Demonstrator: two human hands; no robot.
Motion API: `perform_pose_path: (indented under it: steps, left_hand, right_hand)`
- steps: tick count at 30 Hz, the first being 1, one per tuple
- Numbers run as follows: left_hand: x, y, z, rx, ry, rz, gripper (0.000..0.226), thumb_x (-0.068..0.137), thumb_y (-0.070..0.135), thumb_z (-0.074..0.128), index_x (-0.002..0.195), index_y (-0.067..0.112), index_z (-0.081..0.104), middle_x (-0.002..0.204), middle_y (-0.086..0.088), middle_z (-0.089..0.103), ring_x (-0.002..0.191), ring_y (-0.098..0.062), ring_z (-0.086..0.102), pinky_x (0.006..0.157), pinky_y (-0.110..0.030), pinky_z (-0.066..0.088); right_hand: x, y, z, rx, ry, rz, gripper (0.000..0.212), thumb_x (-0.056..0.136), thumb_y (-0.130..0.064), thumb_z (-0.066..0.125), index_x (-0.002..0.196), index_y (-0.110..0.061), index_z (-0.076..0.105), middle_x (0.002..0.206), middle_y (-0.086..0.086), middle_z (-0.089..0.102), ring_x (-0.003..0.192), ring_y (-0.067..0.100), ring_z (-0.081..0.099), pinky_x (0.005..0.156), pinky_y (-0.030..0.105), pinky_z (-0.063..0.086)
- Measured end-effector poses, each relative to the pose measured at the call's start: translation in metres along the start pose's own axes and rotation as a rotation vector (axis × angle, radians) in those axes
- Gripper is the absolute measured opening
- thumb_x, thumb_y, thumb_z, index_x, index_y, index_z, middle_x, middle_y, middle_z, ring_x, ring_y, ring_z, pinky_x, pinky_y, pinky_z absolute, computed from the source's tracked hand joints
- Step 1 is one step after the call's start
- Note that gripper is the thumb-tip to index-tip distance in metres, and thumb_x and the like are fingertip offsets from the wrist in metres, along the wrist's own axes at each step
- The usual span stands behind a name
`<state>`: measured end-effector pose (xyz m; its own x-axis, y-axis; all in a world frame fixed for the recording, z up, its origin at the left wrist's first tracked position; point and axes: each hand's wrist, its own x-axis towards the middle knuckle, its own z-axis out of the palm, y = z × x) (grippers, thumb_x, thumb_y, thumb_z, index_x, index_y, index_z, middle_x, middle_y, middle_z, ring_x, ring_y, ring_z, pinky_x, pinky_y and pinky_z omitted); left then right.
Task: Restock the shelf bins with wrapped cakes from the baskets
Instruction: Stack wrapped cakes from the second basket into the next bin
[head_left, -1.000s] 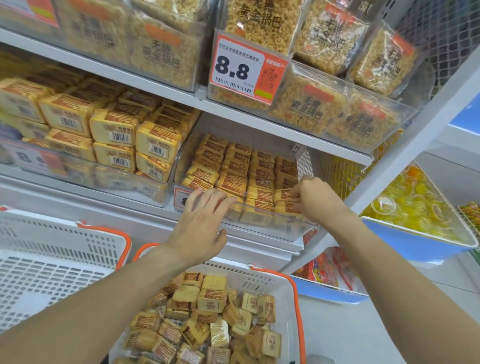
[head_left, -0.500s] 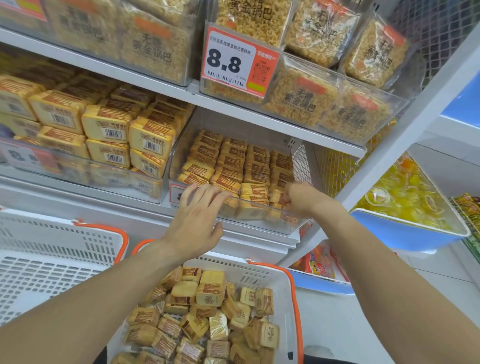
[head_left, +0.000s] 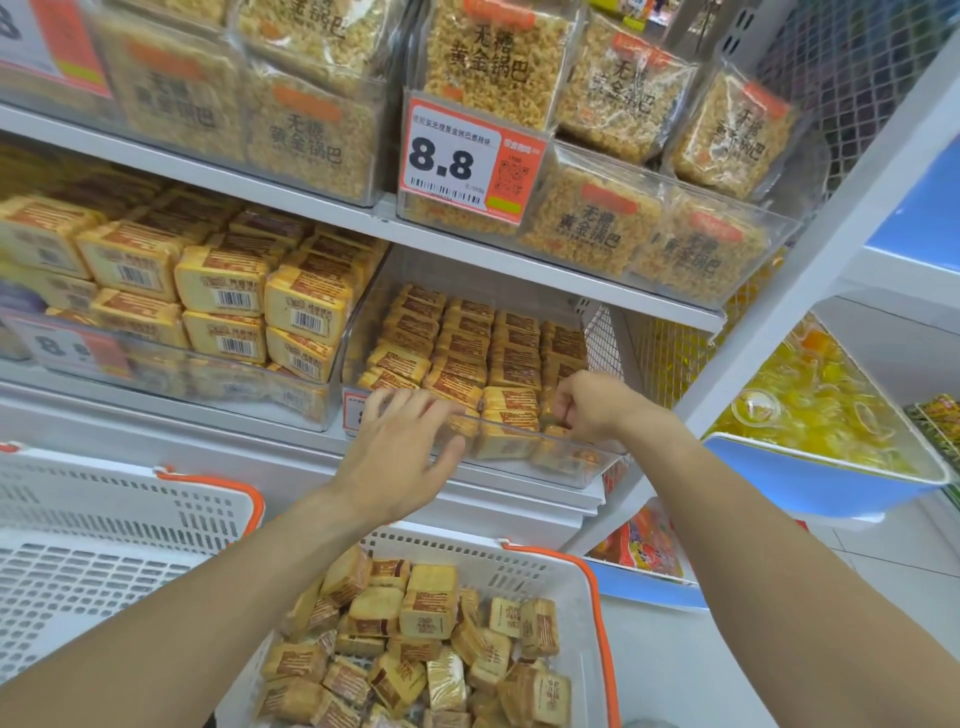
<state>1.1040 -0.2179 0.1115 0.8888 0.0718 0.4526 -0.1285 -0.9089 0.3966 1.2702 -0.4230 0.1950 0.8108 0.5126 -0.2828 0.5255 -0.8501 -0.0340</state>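
Right hand (head_left: 587, 408) has dropped lower into the front-right corner of the clear shelf bin (head_left: 571, 467), fingers curled round a wrapped cake (head_left: 553, 431) there; a second ago it sat higher on the row. Looks like seating the last piece, front row nearly full. Left hand (head_left: 405, 447) is unchanged: fingers spread and relaxed, resting on the bin's front lip at 9 o'clock of the right hand, holding nothing. Remaining cakes (head_left: 426, 613) sit loose in the orange-rimmed basket (head_left: 592, 577) at 6 o'clock below the bin. Basket at 8 o'clock (head_left: 104, 519) shows no cakes.

Both arms reach forward; left hand (head_left: 400, 441) spread flat, right hand (head_left: 589, 405) curled.
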Motion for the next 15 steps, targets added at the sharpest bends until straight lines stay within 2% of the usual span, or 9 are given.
perform_pose_path:
  steps: [3, 5, 6, 8, 11, 13, 15]
  left_hand:
    - [0.035, 0.005, -0.017, -0.134, -0.107, -0.138, 0.014, 0.100, 0.029, 0.053, 0.095, 0.023, 0.065, 0.088, 0.009, 0.062, 0.087, -0.017, 0.058, 0.083, -0.035, 0.041]
    - [0.063, 0.006, -0.019, -0.128, -0.209, -0.132, 0.005, 0.094, 0.024, 0.063, 0.090, 0.027, 0.062, 0.086, 0.008, 0.065, 0.084, -0.018, 0.061, 0.075, -0.036, 0.051]
    - [0.077, 0.005, -0.019, -0.103, -0.278, -0.121, 0.008, 0.090, 0.025, 0.068, 0.089, 0.028, 0.061, 0.086, 0.009, 0.065, 0.085, -0.018, 0.063, 0.076, -0.036, 0.053]
    - [0.104, 0.003, -0.016, -0.032, -0.513, -0.133, 0.021, 0.081, 0.031, 0.081, 0.089, 0.022, 0.063, 0.088, 0.007, 0.066, 0.091, -0.019, 0.065, 0.080, -0.036, 0.055]
    - [0.132, -0.003, -0.009, 0.132, -0.823, -0.122, 0.040, 0.070, 0.041, 0.091, 0.092, 0.020, 0.064, 0.098, -0.001, 0.068, 0.090, -0.023, 0.065, 0.081, -0.038, 0.057]
    - [0.142, -0.004, -0.006, 0.196, -0.907, -0.056, 0.046, 0.066, 0.042, 0.094, 0.090, 0.021, 0.061, 0.096, -0.003, 0.068, 0.087, -0.027, 0.065, 0.073, -0.036, 0.056]
    - [0.148, -0.002, -0.006, 0.188, -0.920, 0.012, 0.051, 0.062, 0.044, 0.095, 0.091, 0.021, 0.061, 0.089, 0.001, 0.065, 0.078, -0.020, 0.061, 0.066, -0.033, 0.051]
  right_hand:
    - [0.009, 0.004, 0.000, -0.027, -0.054, -0.018, 0.014, 0.076, -0.013, 0.079, 0.084, -0.018, 0.068, 0.080, -0.006, 0.064, 0.083, 0.021, 0.063, 0.070, 0.029, 0.052]
    - [0.013, 0.005, 0.002, -0.029, -0.050, -0.073, 0.013, 0.077, -0.014, 0.077, 0.084, -0.021, 0.068, 0.083, -0.005, 0.064, 0.082, 0.020, 0.061, 0.069, 0.027, 0.047]
    - [0.013, 0.006, 0.002, -0.037, -0.038, -0.104, 0.015, 0.077, -0.017, 0.079, 0.086, -0.023, 0.068, 0.086, -0.003, 0.065, 0.084, 0.020, 0.060, 0.070, 0.027, 0.047]
    - [0.013, 0.009, 0.004, -0.042, 0.003, -0.152, 0.021, 0.076, -0.026, 0.084, 0.086, -0.025, 0.065, 0.089, -0.003, 0.065, 0.083, 0.020, 0.060, 0.069, 0.029, 0.047]
    - [0.008, 0.015, 0.007, -0.027, 0.035, -0.196, 0.024, 0.077, -0.028, 0.085, 0.080, -0.024, 0.061, 0.081, -0.007, 0.062, 0.078, 0.019, 0.060, 0.065, 0.027, 0.040]
    - [0.005, 0.017, 0.008, 0.034, 0.063, -0.196, 0.019, 0.074, -0.023, 0.082, 0.076, -0.023, 0.064, 0.074, -0.008, 0.062, 0.076, 0.019, 0.062, 0.065, 0.027, 0.043]
    - [0.006, 0.013, 0.007, 0.092, 0.075, -0.194, 0.014, 0.071, -0.018, 0.081, 0.075, -0.021, 0.068, 0.072, -0.009, 0.064, 0.075, 0.016, 0.063, 0.066, 0.025, 0.046]
